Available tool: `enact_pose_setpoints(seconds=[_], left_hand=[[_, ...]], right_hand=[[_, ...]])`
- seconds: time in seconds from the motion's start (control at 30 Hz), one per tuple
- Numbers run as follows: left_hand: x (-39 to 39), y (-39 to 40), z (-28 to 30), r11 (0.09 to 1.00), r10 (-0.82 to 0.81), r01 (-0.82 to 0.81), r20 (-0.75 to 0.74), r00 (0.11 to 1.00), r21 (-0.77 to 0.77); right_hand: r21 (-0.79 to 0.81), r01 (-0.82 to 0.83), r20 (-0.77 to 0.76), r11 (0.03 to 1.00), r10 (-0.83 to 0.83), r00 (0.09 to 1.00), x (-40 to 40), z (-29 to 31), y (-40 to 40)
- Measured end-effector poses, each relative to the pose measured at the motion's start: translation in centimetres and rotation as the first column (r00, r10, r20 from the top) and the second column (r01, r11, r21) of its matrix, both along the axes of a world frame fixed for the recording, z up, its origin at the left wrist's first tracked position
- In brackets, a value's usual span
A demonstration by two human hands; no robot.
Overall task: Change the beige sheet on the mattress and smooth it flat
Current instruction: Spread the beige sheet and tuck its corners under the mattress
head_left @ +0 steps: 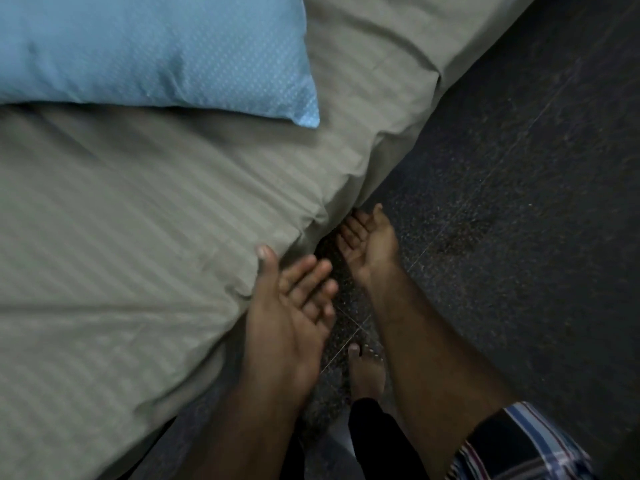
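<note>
A beige striped sheet (138, 237) covers the mattress, which fills the left and top of the view, and hangs over its side edge. My left hand (291, 306) is at the edge of the bed, palm up with fingers straight, its thumb lying against the sheet's fold. My right hand (367, 240) is lower down by the mattress side, palm up and relaxed, with its fingertips at the hanging sheet's bottom edge. Neither hand holds anything.
A blue dotted pillow (156, 53) lies on the sheet at the top left. Dark speckled floor (519, 202) runs along the right of the bed. My bare foot (367, 372) stands on the floor close to the mattress edge.
</note>
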State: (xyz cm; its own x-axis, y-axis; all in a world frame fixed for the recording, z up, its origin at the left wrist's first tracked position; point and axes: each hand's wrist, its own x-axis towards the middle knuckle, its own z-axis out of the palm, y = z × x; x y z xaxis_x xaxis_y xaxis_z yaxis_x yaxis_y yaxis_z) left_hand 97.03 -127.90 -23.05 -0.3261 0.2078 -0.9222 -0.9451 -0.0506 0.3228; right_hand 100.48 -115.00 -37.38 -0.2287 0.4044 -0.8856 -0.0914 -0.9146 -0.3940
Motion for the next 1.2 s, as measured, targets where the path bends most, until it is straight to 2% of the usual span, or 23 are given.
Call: enact_pose_setpoints(seconds=[0.07, 0.13, 0.3, 0.37, 0.47, 0.57, 0.63, 0.7, 0.77, 0.87, 0.93, 1.03, 1.1, 1.2], left_hand=[[-1.2, 2.4, -0.8, 0.991, 0.131, -0.131, 0.001, 0.991, -0.022], [-1.2, 3.4, -1.4, 0.973, 0.210, -0.216, -0.087, 0.974, -0.076], [0.1, 2.9, -1.9, 0.954, 0.198, -0.255, -0.303, 0.932, -0.160], [-0.1, 2.7, -2.3, 0.957, 0.177, -0.241, -0.335, 0.925, -0.161], [-0.4, 2.5, -2.8, 0.966, 0.170, -0.223, -0.325, 0.930, -0.133], [-0.4, 2.7, -2.5, 0.979, 0.122, -0.157, -0.248, 0.961, -0.127], [-0.7, 2.9, -1.7, 0.993, 0.092, -0.102, -0.156, 0.984, -0.056], [-0.9, 2.1, -0.6, 0.999, 0.030, -0.029, -0.042, 0.999, 0.016], [-0.5, -0.8, 0.0, 0.998, -0.067, 0.065, 0.066, 0.996, 0.023], [1.2, -8.0, 0.9, 0.988, -0.099, 0.119, 0.195, 0.976, -0.094], [1.6, -13.2, 1.5, 0.970, 0.036, 0.009, 0.181, 0.983, -0.242], [0.7, -19.7, 2.1, 0.884, 0.272, -0.246, 0.009, 0.962, -0.397], [-0.3, -22.6, 2.0, 0.828, 0.375, -0.376, -0.087, 0.923, -0.417], [-1.0, -24.9, 1.1, 0.816, 0.432, -0.446, -0.126, 0.893, -0.367]], right_hand=[[-0.024, 0.024, -0.028, 0.999, -0.024, 0.999, -1.3, 0.0, 0.5], [-0.037, 0.031, -0.093, 0.999, -0.034, 0.995, -2.8, -0.4, 0.7], [-0.090, -0.012, -0.266, 0.996, -0.012, 0.964, -6.1, -1.5, 1.1], [-0.124, -0.041, -0.343, 0.992, -0.004, 0.939, -6.7, -2.6, 1.2], [-0.121, -0.153, -0.326, 0.981, 0.106, 0.939, -6.0, -3.4, 1.8], [-0.082, -0.305, -0.098, 0.949, 0.297, 0.950, -2.9, -3.0, 3.0], [-0.030, -0.264, 0.062, 0.964, 0.266, 0.962, 0.0, -1.9, 2.7], [-0.063, -0.217, 0.071, 0.974, 0.222, 0.973, 2.6, -1.0, 0.1], [-0.207, -0.257, -0.026, 0.944, 0.257, 0.966, 3.7, -0.6, -4.8], [-0.363, -0.311, -0.089, 0.878, 0.300, 0.950, 3.6, 0.3, -12.8], [-0.409, -0.316, -0.100, 0.856, 0.303, 0.948, 2.8, 1.1, -17.6], [-0.420, -0.342, -0.142, 0.840, 0.312, 0.939, 1.4, 2.4, -22.1], [-0.412, -0.295, -0.155, 0.862, 0.253, 0.955, 0.5, 2.7, -23.6], [-0.339, -0.212, -0.138, 0.916, 0.175, 0.975, -1.0, 2.0, -24.7]])
